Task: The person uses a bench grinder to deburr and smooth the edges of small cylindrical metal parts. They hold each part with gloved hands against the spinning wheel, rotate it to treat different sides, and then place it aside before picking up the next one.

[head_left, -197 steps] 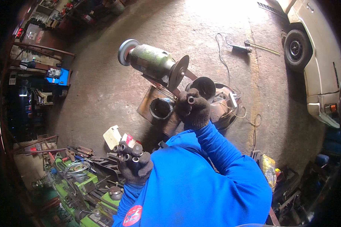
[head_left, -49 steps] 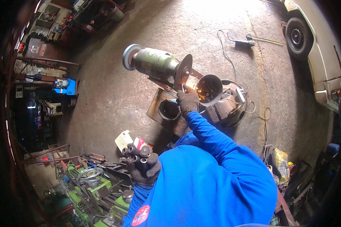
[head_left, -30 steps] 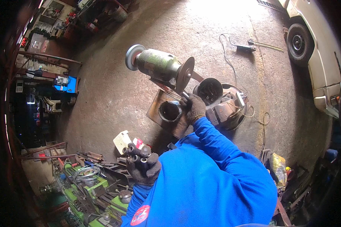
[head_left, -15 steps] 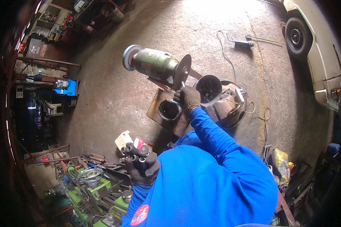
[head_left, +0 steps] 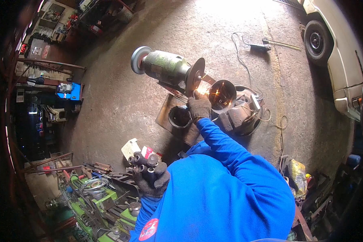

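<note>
My gloved right hand (head_left: 199,107) is closed and pressed up to the grinding disc (head_left: 194,76) at the right end of a green bench grinder (head_left: 165,66). Sparks fly right from the contact toward an open metal drum (head_left: 222,94). The short metal piece in this hand is mostly hidden by the glove and sparks. Lower left, my gloved left hand (head_left: 155,182) is wrapped round several short metal tubes (head_left: 151,171), their ends pointing up. Below the grinder, just left of my right hand, stands a dark round metal pot (head_left: 179,117).
A white grinding wheel (head_left: 140,60) forms the grinder's other end. A corded angle grinder (head_left: 260,47) lies on the concrete floor beyond, near a parked vehicle (head_left: 339,44). Green machinery and metal scrap (head_left: 103,193) crowd the lower left. A cable (head_left: 284,137) runs down the right.
Sparks now spray from the disc, where none showed before. My right hand has shifted slightly, and the shiny metal tip seen earlier is now hidden. My left hand stays put.
</note>
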A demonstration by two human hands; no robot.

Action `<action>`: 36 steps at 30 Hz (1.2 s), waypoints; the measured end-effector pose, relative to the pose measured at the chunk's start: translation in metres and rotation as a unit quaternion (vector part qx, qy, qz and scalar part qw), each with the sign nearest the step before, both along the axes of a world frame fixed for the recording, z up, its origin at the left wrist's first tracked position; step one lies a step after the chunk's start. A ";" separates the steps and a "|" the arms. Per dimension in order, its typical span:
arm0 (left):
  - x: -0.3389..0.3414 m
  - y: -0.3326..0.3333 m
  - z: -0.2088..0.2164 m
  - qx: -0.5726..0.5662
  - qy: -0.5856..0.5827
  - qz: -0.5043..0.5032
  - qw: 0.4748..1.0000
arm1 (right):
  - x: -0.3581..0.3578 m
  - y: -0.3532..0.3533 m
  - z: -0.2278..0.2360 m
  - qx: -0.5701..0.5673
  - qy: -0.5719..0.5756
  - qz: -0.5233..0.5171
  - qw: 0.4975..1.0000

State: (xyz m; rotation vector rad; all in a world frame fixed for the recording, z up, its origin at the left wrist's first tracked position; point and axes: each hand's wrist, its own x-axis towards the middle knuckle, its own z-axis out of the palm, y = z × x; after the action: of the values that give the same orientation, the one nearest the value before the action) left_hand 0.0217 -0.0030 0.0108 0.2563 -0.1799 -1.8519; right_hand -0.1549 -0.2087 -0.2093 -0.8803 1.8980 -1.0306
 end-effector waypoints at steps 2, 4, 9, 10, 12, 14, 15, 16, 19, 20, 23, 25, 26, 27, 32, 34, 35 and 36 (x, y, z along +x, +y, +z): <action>-0.001 -0.002 0.002 -0.005 0.002 -0.004 1.000 | 0.000 0.003 -0.001 0.016 -0.041 -0.004 0.999; -0.006 -0.001 0.005 0.016 0.007 0.008 1.000 | -0.005 0.001 -0.016 0.059 -0.205 -0.043 0.976; -0.008 -0.002 0.008 0.021 0.010 0.007 1.000 | -0.014 0.012 -0.058 -0.022 -0.637 -0.213 0.740; -0.008 -0.003 0.009 0.022 0.004 0.008 1.000 | -0.016 0.014 -0.055 -0.029 -0.653 -0.225 0.722; -0.007 -0.002 0.008 0.028 -0.001 0.010 1.000 | -0.021 0.019 -0.048 -0.043 -0.683 -0.250 0.685; -0.006 -0.001 0.007 0.040 0.002 0.012 0.999 | -0.025 0.025 -0.047 -0.065 -0.731 -0.224 0.641; -0.007 -0.002 0.007 0.035 0.006 0.009 0.999 | -0.027 0.026 -0.040 -0.054 -0.745 -0.229 0.624; -0.009 -0.004 0.008 0.030 0.011 0.007 0.999 | -0.028 0.026 -0.035 -0.044 -0.758 -0.234 0.608; -0.010 -0.006 0.007 0.020 0.019 -0.005 1.000 | -0.029 0.024 -0.034 -0.047 -0.775 -0.191 0.600; -0.009 -0.006 0.006 0.018 0.022 -0.009 1.000 | -0.029 0.022 -0.033 -0.054 -0.773 -0.171 0.608; -0.010 -0.005 0.004 0.001 0.022 -0.009 1.000 | -0.028 0.012 -0.028 -0.067 -0.768 -0.092 0.630; -0.011 -0.006 0.003 0.006 0.032 -0.014 0.999 | -0.027 -0.002 -0.062 -0.072 -0.763 -0.022 0.642; -0.011 -0.007 0.003 0.007 0.035 -0.014 0.999 | -0.022 -0.009 -0.070 -0.065 -0.752 -0.006 0.656; -0.012 -0.006 0.004 0.007 0.034 -0.012 0.999 | -0.017 -0.013 -0.068 -0.054 -0.734 0.001 0.677; -0.005 -0.005 0.000 0.007 0.013 -0.010 1.000 | -0.007 -0.010 -0.002 0.038 -0.463 -0.097 0.880; -0.004 -0.005 0.000 0.028 -0.008 0.002 1.000 | -0.007 -0.008 0.013 0.052 -0.390 -0.102 0.914; -0.004 -0.004 0.001 0.038 -0.019 0.009 0.999 | -0.005 -0.007 0.017 0.051 -0.371 -0.104 0.921; -0.005 -0.004 0.001 0.040 -0.017 0.012 0.999 | -0.003 -0.005 0.021 0.051 -0.352 -0.106 0.928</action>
State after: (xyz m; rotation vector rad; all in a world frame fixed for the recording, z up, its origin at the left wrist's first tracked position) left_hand 0.0172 -0.0068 0.0118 0.3449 -0.1261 -1.8336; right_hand -0.1579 -0.2142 -0.1887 -0.1851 1.4193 -1.1650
